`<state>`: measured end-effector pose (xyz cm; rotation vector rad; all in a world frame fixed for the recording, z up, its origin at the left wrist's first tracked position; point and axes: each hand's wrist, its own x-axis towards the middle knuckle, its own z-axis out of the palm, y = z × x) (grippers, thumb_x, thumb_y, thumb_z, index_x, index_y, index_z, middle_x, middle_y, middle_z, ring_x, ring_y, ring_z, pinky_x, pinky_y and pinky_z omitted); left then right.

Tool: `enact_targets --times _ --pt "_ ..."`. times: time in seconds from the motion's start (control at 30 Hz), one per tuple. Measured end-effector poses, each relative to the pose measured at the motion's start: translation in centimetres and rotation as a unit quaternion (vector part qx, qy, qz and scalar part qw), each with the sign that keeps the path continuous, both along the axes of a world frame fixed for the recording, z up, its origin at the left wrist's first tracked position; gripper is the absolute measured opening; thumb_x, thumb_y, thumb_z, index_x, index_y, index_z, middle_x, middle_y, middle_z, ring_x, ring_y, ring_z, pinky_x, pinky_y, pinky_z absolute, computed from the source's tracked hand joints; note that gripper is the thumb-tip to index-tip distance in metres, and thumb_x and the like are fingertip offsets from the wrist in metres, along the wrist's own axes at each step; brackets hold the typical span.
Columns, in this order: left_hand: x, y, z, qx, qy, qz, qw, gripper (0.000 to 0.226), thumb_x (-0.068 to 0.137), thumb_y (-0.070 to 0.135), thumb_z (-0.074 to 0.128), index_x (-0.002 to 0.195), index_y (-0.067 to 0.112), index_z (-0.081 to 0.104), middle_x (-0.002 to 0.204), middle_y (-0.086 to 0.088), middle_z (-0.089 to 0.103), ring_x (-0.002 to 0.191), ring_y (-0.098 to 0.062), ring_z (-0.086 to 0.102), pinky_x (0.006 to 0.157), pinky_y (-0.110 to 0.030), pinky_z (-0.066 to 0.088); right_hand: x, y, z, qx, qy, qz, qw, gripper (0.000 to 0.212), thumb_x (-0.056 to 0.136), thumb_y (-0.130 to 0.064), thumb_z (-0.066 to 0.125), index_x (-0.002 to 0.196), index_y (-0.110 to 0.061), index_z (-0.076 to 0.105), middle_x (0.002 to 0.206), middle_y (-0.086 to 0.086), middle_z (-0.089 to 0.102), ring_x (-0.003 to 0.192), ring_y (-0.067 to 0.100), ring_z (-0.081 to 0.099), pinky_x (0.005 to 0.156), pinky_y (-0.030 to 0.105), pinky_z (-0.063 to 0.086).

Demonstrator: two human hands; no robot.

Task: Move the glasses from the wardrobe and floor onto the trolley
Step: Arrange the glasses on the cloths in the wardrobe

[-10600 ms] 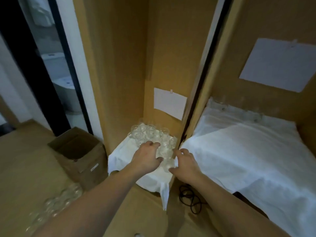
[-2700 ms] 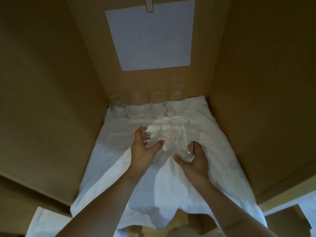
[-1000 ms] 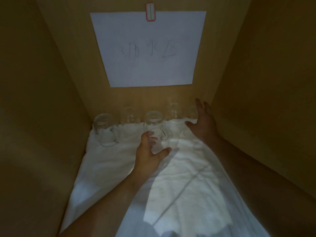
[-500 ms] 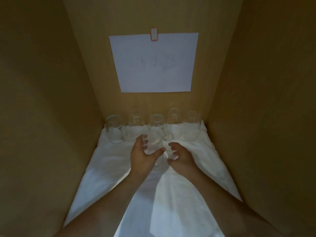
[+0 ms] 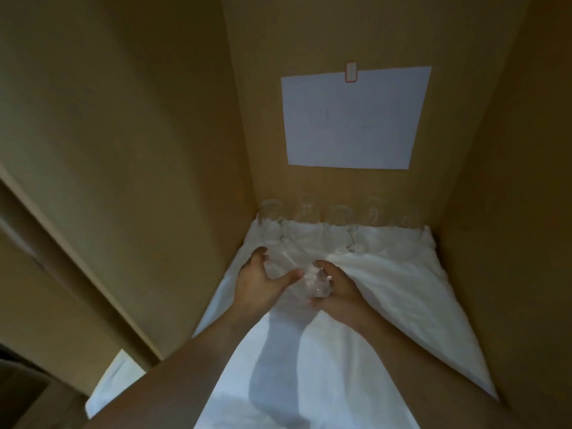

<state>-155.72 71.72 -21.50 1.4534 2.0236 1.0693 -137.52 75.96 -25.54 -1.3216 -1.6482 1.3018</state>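
A view from the person's head looks down into a wooden wardrobe compartment (image 5: 173, 150) with tan walls on the left, right and far side. A white cloth (image 5: 387, 298) covers its floor and spills toward the near edge.

Both bare forearms reach in from the near edge and meet at the middle of the cloth. The left hand (image 5: 258, 284) is curled round a clear glass (image 5: 283, 267), thumb on its right side and fingers wrapped over its far left side. The right hand (image 5: 339, 289) sits just beside it, fingers curled round a second clear glass (image 5: 315, 286) that is held between the two hands. The two glasses are very transparent and their outlines blur together — whether they touch each other cannot be told. Both are held low above the cloth; whether they rest on it is not clear.

Along the far wall stands a row of five more clear glasses (image 5: 339, 224) on the cloth, side by side from the left corner to near the right corner. At least one seems to have a handle.

Above that row, a white sheet of paper (image 5: 353, 119) is fixed to the far wall by a small red-edged tab (image 5: 350, 71) at its top edge — any writing on it is too faint to read.

At the near left, outside the compartment, another piece of white cloth (image 5: 114, 382) shows on a lower level.
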Motion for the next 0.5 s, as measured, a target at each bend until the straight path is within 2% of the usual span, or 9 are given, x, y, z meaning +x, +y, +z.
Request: enact_targets --times 0.1,0.2,0.3,0.33,0.4,0.5 --pt "-2.7 -0.2 -0.6 -0.044 0.062 0.015 0.997 0.1 0.073 0.061 0.081 0.15 0.014 0.039 0.149 -0.006 0.05 0.138 -0.024 0.045 0.111 -0.035 0.039 -0.3 1.2 1.2 0.067 -0.017 -0.019 0.997 0.074 0.073 -0.003 0.088 0.136 -0.025 0.055 0.122 0.003 0.04 0.091 0.009 0.054 0.077 0.011 0.05" --pt "-4.4 -0.3 -1.9 -0.083 0.121 -0.007 0.989 0.085 0.08 0.055 0.077 0.148 0.017 0.043 0.149 -0.006 0.05 0.138 -0.024 0.044 0.112 -0.032 0.036 -1.6 3.0 3.0 0.104 -0.055 -0.015 0.993 0.075 0.074 -0.007 0.088 0.138 -0.024 0.052 0.122 0.003 0.035 0.089 0.009 0.053 0.076 0.007 0.046" --pt "-5.4 -0.1 -2.9 -0.092 0.167 -0.044 0.981 0.071 0.085 0.051 0.073 0.145 0.021 0.048 0.148 -0.002 0.049 0.138 -0.02 0.043 0.112 -0.027 0.033 -4.0 5.0 5.0 0.171 -0.114 -0.008 0.979 0.078 0.071 -0.012 0.09 0.136 -0.022 0.05 0.124 0.001 0.037 0.091 0.006 0.05 0.073 -0.002 0.035" --pt "-5.7 0.2 -3.1 -0.092 0.186 -0.06 0.976 0.067 0.087 0.049 0.071 0.143 0.022 0.049 0.148 -0.001 0.049 0.137 -0.019 0.043 0.111 -0.026 0.033 -4.9 5.7 5.6 0.193 -0.137 0.002 0.971 0.078 0.071 -0.015 0.09 0.137 -0.021 0.049 0.125 -0.001 0.038 0.092 0.005 0.05 0.072 -0.001 0.035" --pt "-6.3 0.9 -3.3 -0.09 0.217 -0.086 0.968 0.062 0.088 0.048 0.069 0.142 0.022 0.051 0.146 0.001 0.05 0.135 -0.018 0.044 0.109 -0.024 0.034 -6.7 6.9 6.7 0.22 -0.18 0.029 0.958 0.08 0.073 -0.021 0.088 0.141 -0.02 0.045 0.129 -0.002 0.04 0.103 0.013 0.052 0.082 0.014 0.041" --pt "-6.8 2.3 -3.5 -0.092 0.233 -0.107 0.962 0.061 0.087 0.049 0.068 0.14 0.023 0.053 0.143 0.003 0.052 0.131 -0.016 0.046 0.108 -0.024 0.036 -9.1 8.6 7.4 0.25 -0.235 0.066 0.937 0.079 0.076 -0.02 0.086 0.143 -0.016 0.044 0.139 0.01 0.047 0.119 0.028 0.054 0.094 0.031 0.049"
